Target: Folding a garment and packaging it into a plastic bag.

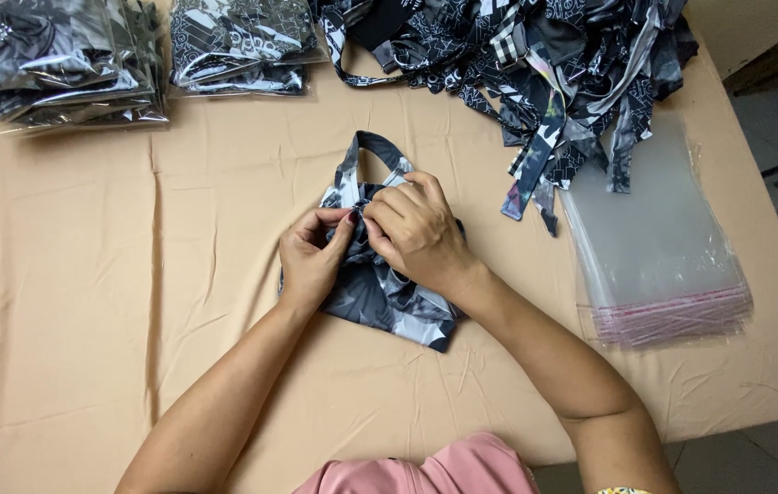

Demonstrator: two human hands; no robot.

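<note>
A black, grey and white patterned garment (387,297) lies folded on the tan table cloth (87,302) at the middle. One of its straps (372,144) loops out at the far side. My left hand (314,258) pinches the bunched fabric at the garment's top. Pressed close beside it, my right hand (416,229) grips the same fold of fabric with curled fingers. Both hands cover the garment's upper middle.
A loose heap of similar patterned garments (535,64) fills the back right. A stack of clear plastic bags (659,247) with red strips lies at the right. Bagged garments are piled at the back left (50,64) and back middle (238,46). The table edge runs along the right.
</note>
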